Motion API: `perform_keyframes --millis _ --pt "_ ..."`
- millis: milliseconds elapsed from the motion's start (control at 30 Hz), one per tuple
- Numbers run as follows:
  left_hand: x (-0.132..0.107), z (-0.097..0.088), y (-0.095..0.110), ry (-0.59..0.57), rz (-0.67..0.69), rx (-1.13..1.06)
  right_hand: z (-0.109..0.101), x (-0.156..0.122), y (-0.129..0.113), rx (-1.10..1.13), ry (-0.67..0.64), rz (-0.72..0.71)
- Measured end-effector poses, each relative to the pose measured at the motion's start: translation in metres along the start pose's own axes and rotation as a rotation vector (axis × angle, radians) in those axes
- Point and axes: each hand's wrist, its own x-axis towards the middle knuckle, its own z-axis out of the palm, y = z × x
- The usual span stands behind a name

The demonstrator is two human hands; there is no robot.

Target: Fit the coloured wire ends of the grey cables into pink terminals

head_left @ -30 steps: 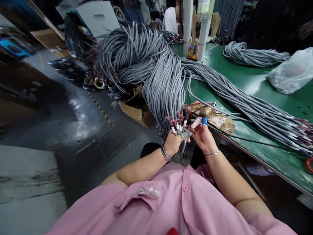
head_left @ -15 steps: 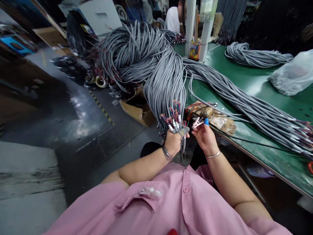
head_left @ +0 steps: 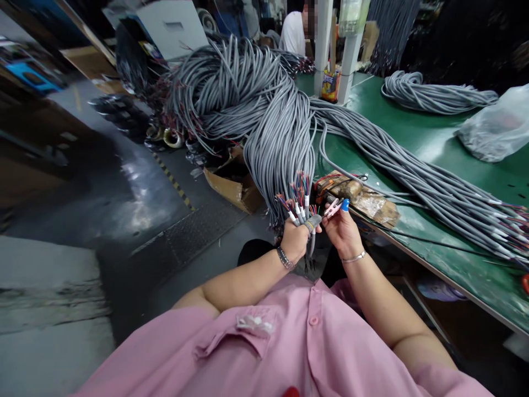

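My left hand (head_left: 294, 238) is closed round a bunch of grey cable ends (head_left: 298, 205), their stripped coloured wires fanning upward. Its thumb wears a grey fabric cot. My right hand (head_left: 341, 229) sits just to the right of the bunch, fingers pinched on a small pink tool (head_left: 333, 208); one fingertip carries a blue cot. The hands are close together above my lap, at the near edge of the green table (head_left: 417, 138). The held cables belong to a large grey bundle (head_left: 276, 138) hanging off the table's left end.
More grey cable lies across the table to the right (head_left: 433, 187), with a coil (head_left: 433, 96) at the back. A taped brown block (head_left: 359, 196) is by the table edge, a plastic bag (head_left: 496, 124) at right, a cardboard box (head_left: 231, 184) on the floor. Another person's white shirt (head_left: 292, 33) shows behind.
The hands rose slightly with the cable ends and then settled back. The right hand's pink tool stays near the wire tips; the grip on the bunch is unchanged.
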Motion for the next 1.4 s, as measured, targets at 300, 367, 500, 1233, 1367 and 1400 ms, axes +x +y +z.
perform_keyframes --millis 300,367,500,1233,1367,1400 --pt "-0.001 -0.010 -0.007 -0.035 0.038 0.039 -0.012 -0.008 0.002 0.081 -0.044 0.090" --pt "-0.002 -0.014 -0.007 -0.038 0.041 0.030 -0.019 -0.011 -0.001 0.077 -0.019 0.113" --pt "-0.005 -0.025 -0.004 -0.090 0.042 0.022 -0.033 -0.018 -0.007 0.066 0.009 0.129" --pt "-0.018 -0.052 0.023 -0.415 0.011 -0.009 0.007 -0.093 -0.026 -0.853 -0.354 -0.321" --pt "-0.020 -0.051 0.031 -0.317 0.049 -0.192 0.024 -0.095 -0.017 -0.989 -0.469 -0.392" --pt "-0.020 -0.050 0.034 -0.285 0.041 -0.230 0.026 -0.095 -0.013 -1.057 -0.486 -0.419"
